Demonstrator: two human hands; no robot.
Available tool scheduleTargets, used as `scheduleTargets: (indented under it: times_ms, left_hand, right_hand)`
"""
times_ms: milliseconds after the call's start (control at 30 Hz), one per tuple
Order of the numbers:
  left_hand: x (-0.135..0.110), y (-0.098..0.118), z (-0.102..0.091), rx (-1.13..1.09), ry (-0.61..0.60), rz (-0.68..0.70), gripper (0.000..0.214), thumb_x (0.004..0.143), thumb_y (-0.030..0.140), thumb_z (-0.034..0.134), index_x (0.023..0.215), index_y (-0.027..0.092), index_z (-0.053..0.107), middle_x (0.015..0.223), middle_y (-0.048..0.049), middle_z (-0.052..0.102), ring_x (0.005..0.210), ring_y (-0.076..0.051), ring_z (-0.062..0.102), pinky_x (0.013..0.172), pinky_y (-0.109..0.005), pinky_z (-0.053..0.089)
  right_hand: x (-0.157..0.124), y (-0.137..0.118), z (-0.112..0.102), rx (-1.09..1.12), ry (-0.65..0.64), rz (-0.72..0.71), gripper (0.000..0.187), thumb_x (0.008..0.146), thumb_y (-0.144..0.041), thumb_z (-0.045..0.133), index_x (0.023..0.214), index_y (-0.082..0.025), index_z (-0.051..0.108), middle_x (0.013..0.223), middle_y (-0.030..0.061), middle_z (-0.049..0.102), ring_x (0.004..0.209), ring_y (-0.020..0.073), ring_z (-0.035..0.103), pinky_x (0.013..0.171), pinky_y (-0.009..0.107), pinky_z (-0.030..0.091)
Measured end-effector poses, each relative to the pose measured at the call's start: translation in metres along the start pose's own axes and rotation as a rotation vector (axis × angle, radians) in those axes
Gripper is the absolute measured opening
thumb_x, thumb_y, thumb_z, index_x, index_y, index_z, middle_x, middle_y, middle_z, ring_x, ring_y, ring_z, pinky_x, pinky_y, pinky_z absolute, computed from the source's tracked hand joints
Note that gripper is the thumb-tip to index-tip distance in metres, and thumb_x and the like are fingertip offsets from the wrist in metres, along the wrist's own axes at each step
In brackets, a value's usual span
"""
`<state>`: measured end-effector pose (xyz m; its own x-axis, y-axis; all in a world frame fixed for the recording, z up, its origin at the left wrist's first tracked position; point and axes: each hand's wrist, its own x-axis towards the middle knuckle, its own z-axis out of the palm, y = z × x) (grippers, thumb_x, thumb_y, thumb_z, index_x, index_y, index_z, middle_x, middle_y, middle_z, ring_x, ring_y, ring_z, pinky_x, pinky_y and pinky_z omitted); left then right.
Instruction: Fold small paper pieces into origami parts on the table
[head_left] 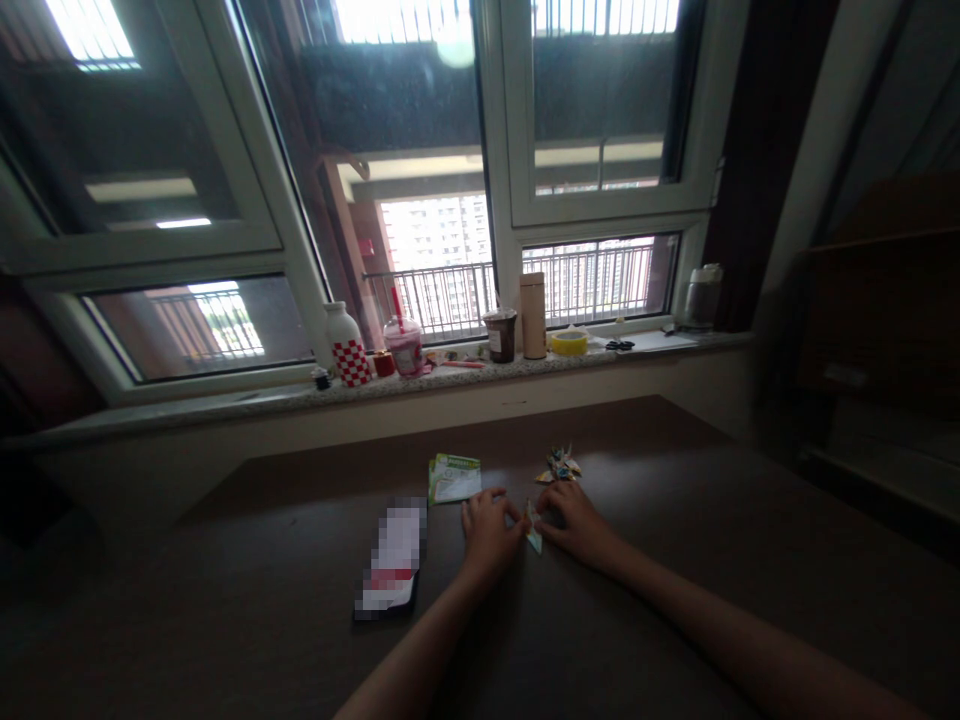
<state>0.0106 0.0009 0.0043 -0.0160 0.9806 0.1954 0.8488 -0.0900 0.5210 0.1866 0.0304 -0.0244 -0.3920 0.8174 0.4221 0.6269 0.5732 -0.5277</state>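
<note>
Pale folded paper (534, 541), long axis fore-aft, right of left hand (491, 535), pinched there; right hand (576, 522) close opposite, can't tell grip.

Pale folded paper (534, 541) (yellow-tinged), brown table (247, 570)

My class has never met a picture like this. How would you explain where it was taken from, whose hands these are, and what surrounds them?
There is no machine here. One camera, worn on a person's head, looks forward and down at that person's bare hands. The left hand and right hand have their fingertips at a small, pale, pointed piece of folded paper; the exact grip is too small to make out. The dark brown table also bears a heap of multicoloured, pointed pieces beyond the right hand, flat green-and-white sheets beyond the left, and, farther left, an oblong item blurred by large pixels.
</note>
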Motion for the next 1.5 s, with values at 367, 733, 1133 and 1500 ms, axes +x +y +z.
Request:
scheduleTargets:
  times_ms: [367,733,1133,1500]
  left_hand:
    - [0.008,-0.007,0.005,-0.037,0.043,0.000,0.003,0.072,0.027,0.073,0.073,0.025,0.072,0.133,0.0027,0.059,0.125,-0.025,0.045,0.108,-0.041,0.030]
    - [0.005,-0.008,0.006,-0.047,0.058,0.023,0.002,0.074,0.027,0.071,0.074,0.025,0.071,0.132,0.0025,0.059,0.124,-0.024,0.045,0.109,-0.043,0.029]
    - [0.006,-0.006,0.005,-0.052,0.057,0.021,0.002,0.073,0.026,0.071,0.072,0.025,0.071,0.132,0.0039,0.060,0.123,-0.024,0.046,0.108,-0.041,0.031]
    - [0.004,-0.006,0.004,-0.040,0.053,0.009,0.002,0.075,0.026,0.068,0.074,0.026,0.071,0.134,0.0044,0.059,0.125,-0.025,0.045,0.108,-0.042,0.031]
  right_hand:
    - [0.002,-0.007,0.001,-0.078,-0.017,0.049,0.027,0.074,-0.040,0.076,0.086,-0.021,0.062,0.109,0.0084,0.059,0.108,0.0271,0.052,0.094,0.042,0.043]
    - [0.004,-0.008,-0.009,-0.030,-0.079,0.048,0.029,0.068,-0.036,0.080,0.087,-0.022,0.064,0.110,0.0071,0.059,0.109,0.0259,0.053,0.094,0.039,0.043]
    - [-0.001,-0.010,-0.006,-0.026,-0.058,0.039,0.027,0.077,-0.042,0.072,0.092,-0.022,0.061,0.109,0.0077,0.059,0.106,0.0252,0.053,0.094,0.040,0.044]
    - [0.004,-0.013,-0.008,-0.076,-0.082,0.078,0.032,0.068,-0.040,0.078,0.088,-0.021,0.061,0.110,0.0085,0.058,0.106,0.0276,0.053,0.093,0.041,0.044]
